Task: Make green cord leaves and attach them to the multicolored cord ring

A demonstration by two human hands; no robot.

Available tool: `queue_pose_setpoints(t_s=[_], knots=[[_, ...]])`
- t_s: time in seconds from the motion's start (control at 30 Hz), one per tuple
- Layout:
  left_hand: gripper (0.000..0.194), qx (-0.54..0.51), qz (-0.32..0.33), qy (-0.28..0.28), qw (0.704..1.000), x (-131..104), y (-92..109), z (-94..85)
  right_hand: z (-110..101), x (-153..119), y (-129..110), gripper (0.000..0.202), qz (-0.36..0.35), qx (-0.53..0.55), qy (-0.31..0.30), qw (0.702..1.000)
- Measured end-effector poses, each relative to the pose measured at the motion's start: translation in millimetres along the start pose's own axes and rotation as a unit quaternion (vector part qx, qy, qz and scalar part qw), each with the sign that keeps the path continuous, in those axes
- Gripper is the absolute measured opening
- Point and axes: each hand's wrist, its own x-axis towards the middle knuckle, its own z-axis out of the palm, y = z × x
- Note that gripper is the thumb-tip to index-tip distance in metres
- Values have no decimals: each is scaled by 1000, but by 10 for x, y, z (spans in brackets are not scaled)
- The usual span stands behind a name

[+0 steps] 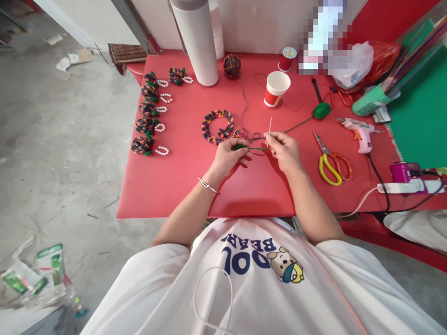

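Observation:
My left hand (pixel 230 156), with a bracelet at its wrist, pinches a small green crocheted piece (pixel 240 147). In the fingers of my right hand (pixel 283 150) a thin crochet hook (pixel 270 124) stands nearly upright. Green yarn (pixel 257 149) stretches between the two hands, and another green strand leads to a green yarn ball (pixel 321 110) at the right. Just beyond my left hand lies a multicoloured braided ring (pixel 206 126), with loose yarn loops beside it.
Several yarn bundles (pixel 141 145) with white bead loops line the red table's (pixel 167 186) left side. Behind stand a white bottle (pixel 197 42), yarn ball (pixel 232 66) and paper cup (pixel 277 88). Scissors (pixel 328 170), a glue gun (pixel 363 135) and cables lie right.

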Motion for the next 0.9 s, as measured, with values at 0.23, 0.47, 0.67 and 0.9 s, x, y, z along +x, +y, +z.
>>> queue_pose_setpoints(t_s=[0.23,0.47,0.67,0.9], knots=[[31,50,-72,-60,994,-35,33,-39,-52,86,142,44,-74,-90,42,992],[22,36,-94,-66,993,-43,51,-54,-44,76,120,40,-95,-157,34,982],[19,41,-68,-27,997,-23,42,-55,2,-16,61,34,-157,-315,32,935],[22,30,-67,-22,997,5,10,-96,15,-79,21,30,-191,-347,36,917]])
